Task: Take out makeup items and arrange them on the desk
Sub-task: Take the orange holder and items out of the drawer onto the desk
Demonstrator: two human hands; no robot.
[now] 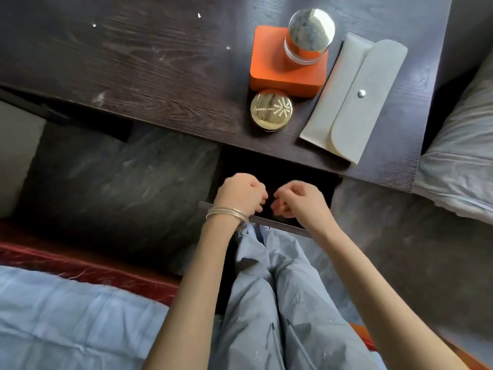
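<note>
Under the surface edge, drawer point(277, 172): pulled out, its inside is dark and I cannot tell what lies in it; its front edge is a thin grey strip near the wrists.
Left hand point(241, 192): above the drawer opening, fingers curled inward; whether it holds something small I cannot tell. Thin bangles point(226, 212) are around the wrist.
Right hand point(298, 200): just beside the left hand, also above the drawer, fingers curled; nothing is visible between them, so I cannot tell if it pinches anything.
Surface point(133, 62): dark wood, with scratches and some small white specks.
Orange box point(277, 68): stands on the right part of the surface, closed.
Jar point(309, 36): on top of the orange box, with a shiny round lid and an orange body; its contents are hidden.
Compact point(271, 108): round, gold, closed, with pale lettering on the lid; it lies touching the near side of the orange box, close to the surface edge.
Pouch point(352, 100): grey, flat, flap closed with a snap button; it lies just right of the box and compact, reaching the surface edge.
Items relative to hands: compact, box, jar and pouch are all on the surface beyond the hands, and apart from them; the compact is the nearest.
Trousers point(280, 303): light grey, below the hands.
Bed point(66, 316): blue cover at the lower left.
</note>
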